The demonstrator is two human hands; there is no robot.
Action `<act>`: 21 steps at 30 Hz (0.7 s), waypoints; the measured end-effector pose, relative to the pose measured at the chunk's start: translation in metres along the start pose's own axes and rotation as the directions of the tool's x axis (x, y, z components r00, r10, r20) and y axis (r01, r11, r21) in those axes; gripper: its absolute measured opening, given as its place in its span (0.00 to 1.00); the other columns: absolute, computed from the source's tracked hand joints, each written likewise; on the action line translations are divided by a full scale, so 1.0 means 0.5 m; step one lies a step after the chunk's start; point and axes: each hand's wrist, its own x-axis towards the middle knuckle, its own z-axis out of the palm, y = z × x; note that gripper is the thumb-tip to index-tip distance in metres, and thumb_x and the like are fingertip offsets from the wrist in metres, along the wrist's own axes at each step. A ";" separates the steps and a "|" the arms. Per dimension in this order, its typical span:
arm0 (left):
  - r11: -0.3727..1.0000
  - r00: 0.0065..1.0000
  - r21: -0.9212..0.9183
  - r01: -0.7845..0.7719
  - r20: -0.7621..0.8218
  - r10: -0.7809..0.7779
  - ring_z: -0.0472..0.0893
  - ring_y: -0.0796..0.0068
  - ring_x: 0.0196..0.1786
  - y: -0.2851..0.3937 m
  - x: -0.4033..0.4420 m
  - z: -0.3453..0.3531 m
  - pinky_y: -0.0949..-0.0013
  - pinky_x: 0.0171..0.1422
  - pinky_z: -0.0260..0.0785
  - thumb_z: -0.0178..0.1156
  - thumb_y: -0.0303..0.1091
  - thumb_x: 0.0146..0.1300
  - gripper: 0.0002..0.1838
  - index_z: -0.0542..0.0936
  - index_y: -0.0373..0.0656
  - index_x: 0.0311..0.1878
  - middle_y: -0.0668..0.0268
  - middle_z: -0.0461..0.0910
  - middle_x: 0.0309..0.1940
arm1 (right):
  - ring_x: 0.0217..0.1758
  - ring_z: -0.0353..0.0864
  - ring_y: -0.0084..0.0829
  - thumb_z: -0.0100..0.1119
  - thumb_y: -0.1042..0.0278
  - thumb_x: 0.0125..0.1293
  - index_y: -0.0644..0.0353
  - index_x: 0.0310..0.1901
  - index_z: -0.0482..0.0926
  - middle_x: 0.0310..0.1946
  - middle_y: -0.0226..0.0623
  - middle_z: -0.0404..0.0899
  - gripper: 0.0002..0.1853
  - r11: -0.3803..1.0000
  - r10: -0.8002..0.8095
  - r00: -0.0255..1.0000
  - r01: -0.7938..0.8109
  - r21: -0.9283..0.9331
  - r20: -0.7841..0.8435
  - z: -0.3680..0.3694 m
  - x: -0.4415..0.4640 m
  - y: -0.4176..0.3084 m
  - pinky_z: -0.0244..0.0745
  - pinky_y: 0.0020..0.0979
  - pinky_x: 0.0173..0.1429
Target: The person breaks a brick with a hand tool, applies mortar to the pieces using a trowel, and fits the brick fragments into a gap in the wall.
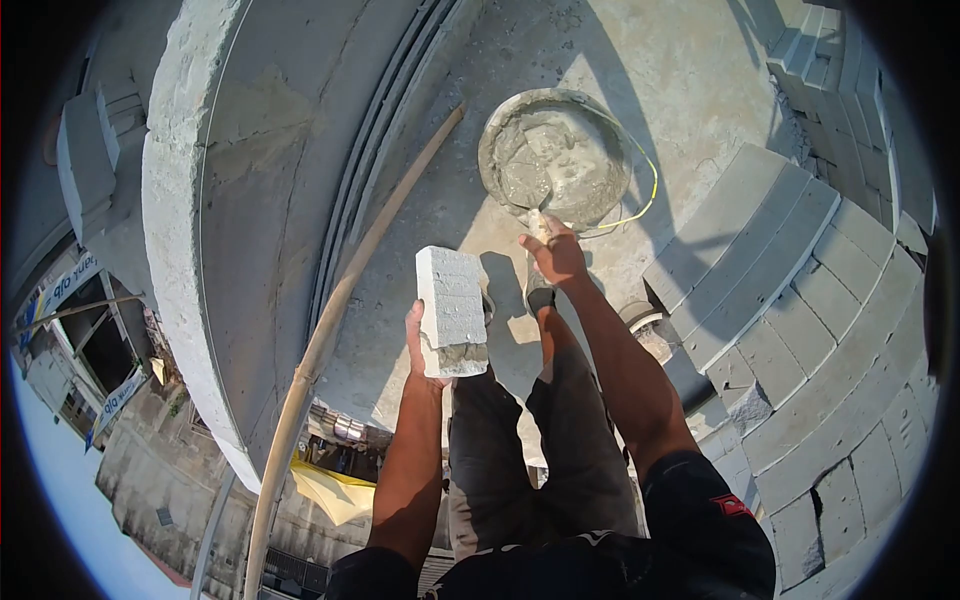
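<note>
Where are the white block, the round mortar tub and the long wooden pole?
White block (pixel 450 290): head view, on its broad upper face.
Round mortar tub (pixel 486 150): head view, on its rim.
Long wooden pole (pixel 337 310): head view, midway along its shaft.

Bright sun lit the hard grey floor (pixel 700 110), and dark shadows (pixel 632 100) lay across it. A big grey wall (pixel 260 180) with a thin crack stood on the left. A long wooden pole (pixel 330 310) ran beside it. Past the wall were blue-and-white signs (pixel 68 282), a yellow sheet (pixel 335 490) and blue sky (pixel 40 480).
</note>
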 end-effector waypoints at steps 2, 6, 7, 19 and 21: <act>1.000 0.998 -0.010 0.005 0.063 -0.004 0.82 0.43 0.53 0.003 0.009 0.003 0.41 0.54 0.80 0.52 0.68 0.62 0.45 0.65 0.45 0.73 0.51 0.77 0.59 | 0.29 0.86 0.34 0.71 0.53 0.60 0.63 0.62 0.73 0.40 0.48 0.83 0.33 0.952 0.233 0.958 -0.260 0.160 0.168 -0.017 -0.005 0.000 0.80 0.34 0.34; 0.996 0.995 -0.049 0.072 0.068 -0.068 0.81 0.43 0.56 0.004 0.014 0.034 0.34 0.60 0.75 0.52 0.70 0.61 0.45 0.65 0.47 0.74 0.52 0.76 0.62 | 0.27 0.83 0.27 0.72 0.55 0.61 0.65 0.63 0.72 0.39 0.44 0.82 0.34 0.949 0.119 0.991 -0.134 0.286 0.069 -0.027 -0.020 0.030 0.78 0.30 0.31; 0.997 0.996 -0.044 0.071 0.065 -0.068 0.81 0.43 0.56 0.002 0.015 0.043 0.34 0.60 0.75 0.52 0.70 0.61 0.45 0.65 0.47 0.74 0.52 0.76 0.62 | 0.27 0.83 0.27 0.72 0.56 0.61 0.66 0.63 0.72 0.39 0.43 0.82 0.33 0.940 0.094 0.994 -0.104 0.326 0.046 -0.039 -0.032 0.032 0.78 0.29 0.30; 0.988 0.986 -0.016 0.152 0.073 -0.151 0.80 0.39 0.56 -0.037 0.151 0.119 0.32 0.55 0.74 0.48 0.71 0.61 0.45 0.67 0.50 0.74 0.51 0.75 0.63 | 0.42 0.84 0.46 0.70 0.64 0.52 0.54 0.59 0.79 0.39 0.41 0.84 0.29 0.925 -0.271 0.962 0.251 -0.287 -0.032 -0.253 -0.220 0.039 0.80 0.42 0.47; 0.990 0.987 0.009 0.144 0.069 -0.144 0.80 0.40 0.56 -0.049 0.166 0.128 0.32 0.55 0.73 0.48 0.70 0.61 0.44 0.66 0.49 0.74 0.51 0.75 0.63 | 0.40 0.82 0.43 0.70 0.65 0.53 0.51 0.60 0.78 0.36 0.37 0.80 0.29 0.838 -0.359 0.933 0.324 -0.440 0.003 -0.263 -0.222 0.038 0.79 0.42 0.44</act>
